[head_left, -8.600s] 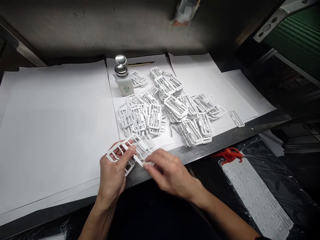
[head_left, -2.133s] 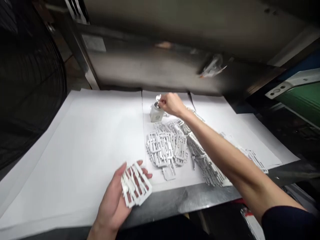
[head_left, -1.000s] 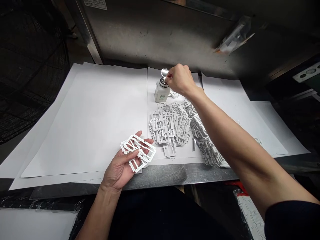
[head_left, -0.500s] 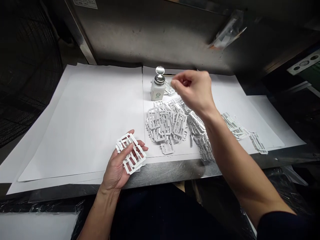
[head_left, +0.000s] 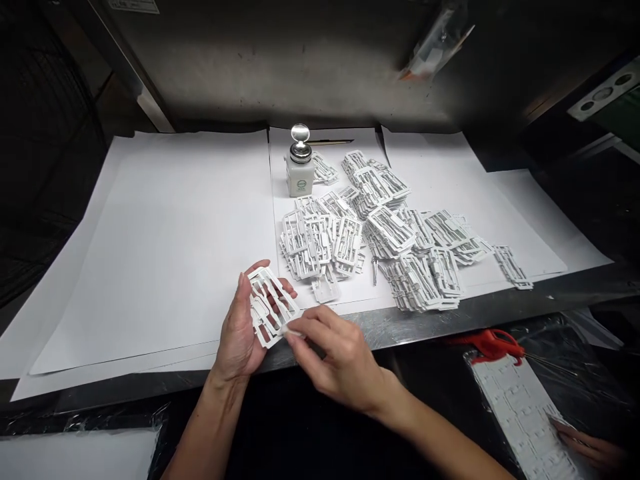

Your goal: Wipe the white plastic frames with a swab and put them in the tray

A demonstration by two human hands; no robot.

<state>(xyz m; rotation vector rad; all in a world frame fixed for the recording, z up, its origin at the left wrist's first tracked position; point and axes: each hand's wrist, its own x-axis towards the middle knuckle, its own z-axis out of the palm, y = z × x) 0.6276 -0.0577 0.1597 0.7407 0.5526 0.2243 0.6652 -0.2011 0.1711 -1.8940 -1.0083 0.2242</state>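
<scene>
My left hand holds a thin white plastic frame with long cut-out parts inside it, above the table's front edge. The fingers support it from behind, and their tips show past its far side. At the frame's lower right corner, my right hand is closed in a pinch. A small whitish bit shows at its fingertips; I cannot tell whether it is a separate piece. Just beyond both hands lies a heap of similar white frames on white paper. A pair of metal tweezers lies right of that heap.
Behind the heap stands a white pump bottle, its metal lid raised. More stacked frames spread to the right. At lower right are a red-handled tool, a tray of pale parts and another person's hand. A metal wall closes the back.
My right hand has come down from beside the bottle to the held frame. The left hand has tilted the frame and shifted its thumb to the edge. The view has turned slightly right.
</scene>
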